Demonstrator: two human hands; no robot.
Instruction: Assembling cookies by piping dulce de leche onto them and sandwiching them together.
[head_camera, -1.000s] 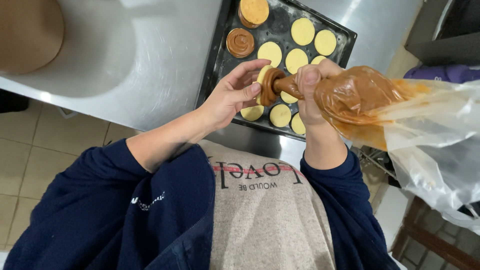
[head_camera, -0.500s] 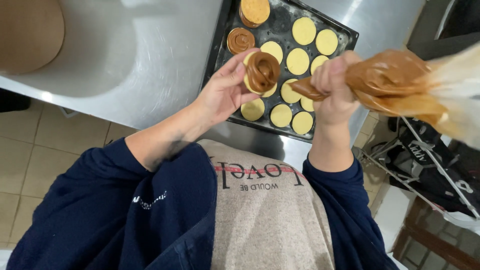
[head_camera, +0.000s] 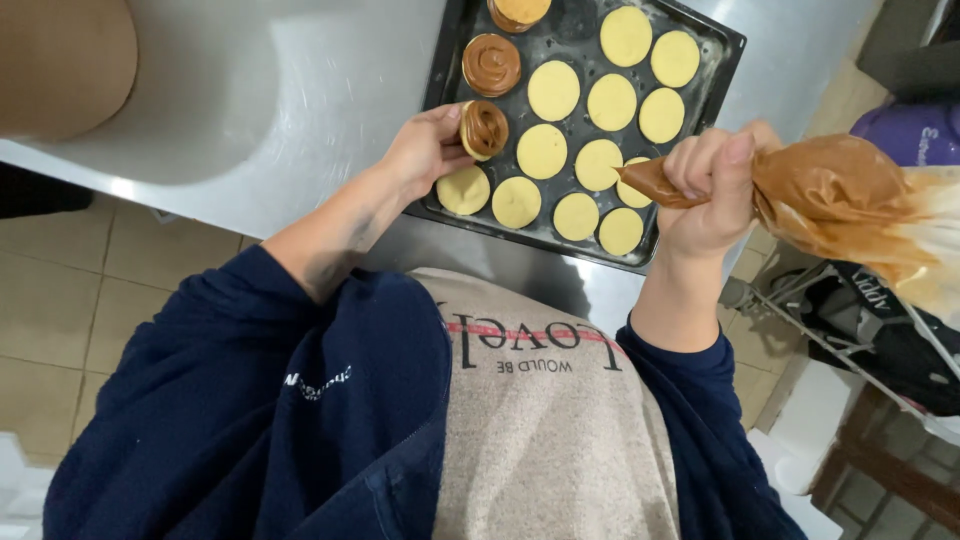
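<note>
A dark tray (head_camera: 722, 60) of plain yellow cookies (head_camera: 553, 91) sits on the steel tabletop (head_camera: 300, 90). The left hand (head_camera: 425, 150) grips a brown-swirled cookie (head_camera: 484, 129) over the tray's near-left edge; the right hand (head_camera: 710, 190) squeezes a piping bag (head_camera: 830, 195) of brown cream.

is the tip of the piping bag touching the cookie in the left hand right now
Apart. The head view shows the piping bag tip over the tray, with plain cookies lying between it and the caramel-topped cookie held by the left hand.
</note>
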